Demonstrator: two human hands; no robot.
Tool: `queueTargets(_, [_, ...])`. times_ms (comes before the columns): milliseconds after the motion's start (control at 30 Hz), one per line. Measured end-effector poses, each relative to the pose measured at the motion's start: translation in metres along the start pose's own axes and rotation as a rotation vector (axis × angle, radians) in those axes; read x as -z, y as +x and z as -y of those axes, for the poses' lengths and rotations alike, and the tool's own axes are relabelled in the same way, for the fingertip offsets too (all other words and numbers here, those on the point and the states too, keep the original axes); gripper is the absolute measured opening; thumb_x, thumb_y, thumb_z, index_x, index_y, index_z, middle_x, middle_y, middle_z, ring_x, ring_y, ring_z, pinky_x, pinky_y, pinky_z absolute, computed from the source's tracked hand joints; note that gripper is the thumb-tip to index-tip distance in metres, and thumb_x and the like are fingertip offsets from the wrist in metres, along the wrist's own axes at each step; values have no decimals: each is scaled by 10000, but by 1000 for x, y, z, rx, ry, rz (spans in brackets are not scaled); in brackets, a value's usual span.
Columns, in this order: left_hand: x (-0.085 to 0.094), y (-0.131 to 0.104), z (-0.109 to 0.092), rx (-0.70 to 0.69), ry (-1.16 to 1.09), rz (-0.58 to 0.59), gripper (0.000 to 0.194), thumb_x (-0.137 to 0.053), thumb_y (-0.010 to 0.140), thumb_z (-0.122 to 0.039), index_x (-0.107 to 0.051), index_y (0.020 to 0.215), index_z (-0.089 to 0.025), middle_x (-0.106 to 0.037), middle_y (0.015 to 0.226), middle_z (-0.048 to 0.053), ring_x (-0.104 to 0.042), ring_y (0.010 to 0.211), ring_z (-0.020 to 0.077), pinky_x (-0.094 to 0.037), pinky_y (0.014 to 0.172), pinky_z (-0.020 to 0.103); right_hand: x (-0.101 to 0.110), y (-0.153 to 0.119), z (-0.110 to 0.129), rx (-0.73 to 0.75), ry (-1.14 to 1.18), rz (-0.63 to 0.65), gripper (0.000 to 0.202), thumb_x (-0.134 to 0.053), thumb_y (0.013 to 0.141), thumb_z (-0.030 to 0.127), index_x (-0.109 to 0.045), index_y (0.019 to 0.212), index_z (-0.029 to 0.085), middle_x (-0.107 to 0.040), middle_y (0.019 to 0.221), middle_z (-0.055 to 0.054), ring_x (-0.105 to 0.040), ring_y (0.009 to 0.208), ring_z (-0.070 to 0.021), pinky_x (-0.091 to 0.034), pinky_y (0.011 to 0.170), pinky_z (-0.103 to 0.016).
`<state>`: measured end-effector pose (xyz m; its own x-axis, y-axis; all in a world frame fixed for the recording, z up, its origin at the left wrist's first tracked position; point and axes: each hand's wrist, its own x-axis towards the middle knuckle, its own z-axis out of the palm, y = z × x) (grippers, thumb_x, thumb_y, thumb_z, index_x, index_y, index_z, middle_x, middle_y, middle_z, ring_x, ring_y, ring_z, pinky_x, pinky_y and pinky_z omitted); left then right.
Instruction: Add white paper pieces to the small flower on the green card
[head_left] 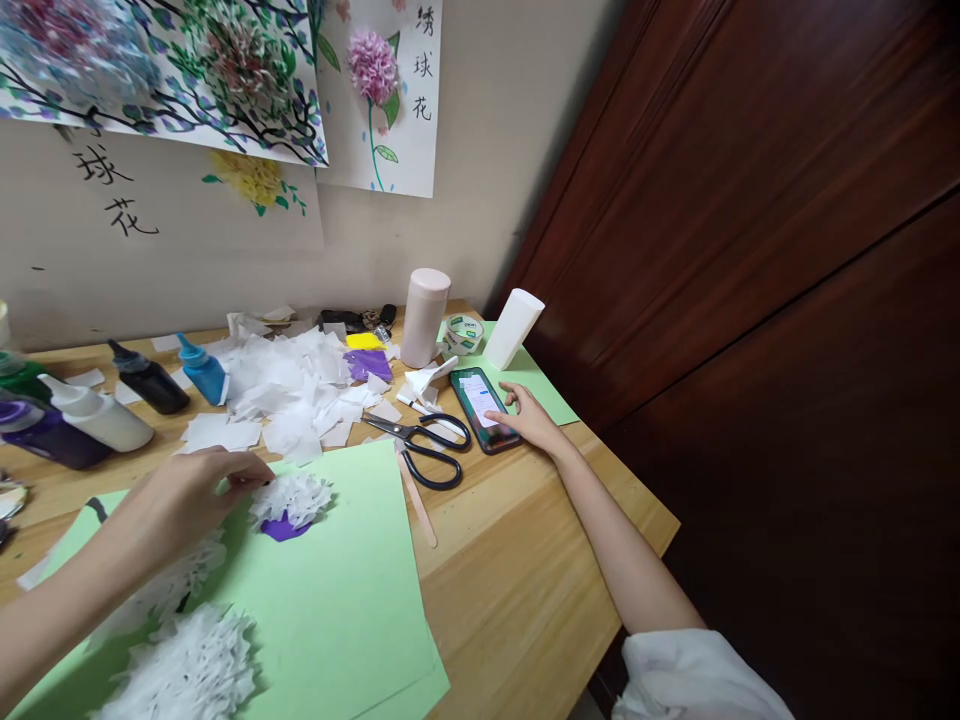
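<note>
My left hand point(196, 495) is over the green paper point(345, 570), its thumb and fingers pinched together at the left edge of a white tissue-paper flower point(294, 497). What the fingertips hold, if anything, is hidden. A purple paper piece point(285, 527) shows beneath that flower. Another fluffy white tissue flower point(196, 665) lies nearer to me, and a further one is partly covered by my left forearm. On the right, my right hand point(529, 415) rests at a phone point(480, 405) lying on the table. Its thumb touches the lit screen, with the other fingers apart by the phone's right side.
Black-handled scissors point(427, 440) and a wooden stick point(418, 500) lie between my hands. Behind are tissue squares point(292, 375), a black paint bottle point(148, 378), a blue paint bottle point(202, 370), a pink cup point(426, 318) and a tape roll point(463, 333). A dark wooden panel point(750, 220) borders the table point(517, 560).
</note>
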<state>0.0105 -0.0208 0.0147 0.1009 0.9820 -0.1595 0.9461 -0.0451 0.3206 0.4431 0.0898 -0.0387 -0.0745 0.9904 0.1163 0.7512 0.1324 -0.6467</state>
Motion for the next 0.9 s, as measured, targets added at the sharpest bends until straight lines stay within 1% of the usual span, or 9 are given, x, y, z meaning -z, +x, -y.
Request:
queueTargets(67, [0, 0, 1, -4, 3, 4, 302, -438, 704, -436, -674, 811, -281, -707, 872, 14, -618, 800, 222, -442, 717, 300, -4, 2, 1, -15, 26, -72, 590, -595, 696, 533, -537, 1145, 154, -549, 875, -51, -539, 838, -211, -435, 807, -377])
queueTargets(133, [0, 1, 1, 3, 6, 16, 305, -443, 699, -440, -674, 809, -275, -707, 876, 19, -617, 801, 224, -443, 710, 299, -5, 4, 2, -27, 53, -133, 473, -441, 809, 525, -566, 1085, 162, -580, 856, -64, -554, 827, -215, -435, 806, -391])
queueTargets(233, [-1, 1, 2, -9, -6, 4, 309, -435, 702, -437, -673, 807, -270, -709, 876, 22, -618, 795, 221, -444, 714, 297, -3, 5, 5, 9, 88, -162, 454, -279, 893, 472, -556, 1107, 183, -593, 965, -82, -569, 853, -198, -442, 823, -374])
queueTargets(333, [0, 0, 0, -15, -17, -8, 311, -429, 690, -433, -675, 796, -274, -710, 863, 23, -621, 789, 224, -449, 708, 300, 1, 1, 10, 177, 101, -173, 403, -318, 907, 426, -564, 1150, 219, -543, 1069, -77, -542, 967, -187, -414, 905, -351])
queueTargets(433, [2, -1, -3, 0, -18, 7, 304, -439, 669, -426, -677, 780, -273, -712, 851, 29, -626, 788, 232, -457, 695, 305, 3, -4, 16, 365, 53, -171, 356, -352, 912, 383, -616, 1119, 262, -522, 1045, -69, -494, 1038, -201, -376, 958, -377])
queueTargets(500, [2, -1, -3, -9, -16, -3, 303, -431, 679, -414, -676, 783, -270, -712, 856, 33, -627, 794, 232, -458, 703, 311, 4, -7, 19, 426, 11, -149, 344, -355, 915, 359, -641, 1091, 283, -524, 1056, -68, -479, 1043, -213, -370, 956, -406])
queueTargets(667, [-1, 1, 2, -12, -4, 21, 294, -430, 699, -412, -671, 806, -281, -707, 892, 29, -626, 816, 227, -460, 712, 311, 4, -11, 19, 489, -50, -133, 347, -356, 913, 321, -690, 1005, 292, -550, 1073, -67, -469, 1045, -234, -371, 925, -451])
queueTargets(767, [-2, 1, 2, -25, -6, 3, 288, -428, 703, -406, -666, 800, -275, -705, 882, 36, -625, 801, 225, -458, 703, 309, 3, -11, 18, 458, -60, -147, 364, -327, 922, 325, -641, 1103, 285, -538, 1110, -70, -461, 1056, -227, -373, 935, -435])
queueTargets(900, [0, -1, -2, -45, -13, -7, 293, -413, 713, -387, -665, 795, -263, -705, 870, 45, -627, 784, 222, -457, 698, 303, -4, -7, 22, 454, -67, -78, 399, -288, 931, 351, -542, 1228, 272, -504, 1215, -73, -434, 1132, -217, -334, 993, -426])
